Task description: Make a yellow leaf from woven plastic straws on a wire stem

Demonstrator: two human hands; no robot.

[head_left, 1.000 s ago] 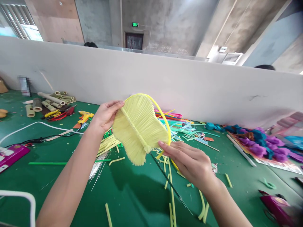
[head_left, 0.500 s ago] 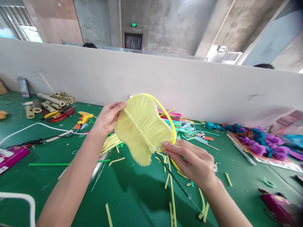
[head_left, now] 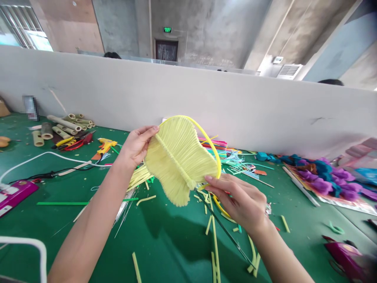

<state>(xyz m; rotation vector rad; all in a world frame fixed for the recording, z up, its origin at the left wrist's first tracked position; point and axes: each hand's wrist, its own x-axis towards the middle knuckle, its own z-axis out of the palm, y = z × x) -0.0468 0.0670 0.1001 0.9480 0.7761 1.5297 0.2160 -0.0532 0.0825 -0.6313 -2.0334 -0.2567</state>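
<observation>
A pale yellow fuzzy leaf, ribbed and with a raised centre rib, is held up over the green table. My left hand is closed, pinching its upper left end between thumb and fingers. Along its upper and right edge curves a bright yellow pipe cleaner, standing slightly off the leaf on the right. My right hand is closed too, thumb and fingers pinching this pipe cleaner at the lower right corner of the leaf. A thin dark green stem slants down from the leaf's base.
Pale yellow offcuts lie below the hands. A glue gun, pliers and bamboo pieces are at left, near a purple power strip. Purple and blue fuzzy pieces lie right. A white partition stands behind.
Both hands keep their grip on the leaf and the pipe cleaner. The whole view has shifted very slightly, and the leaf sits a touch further right.
</observation>
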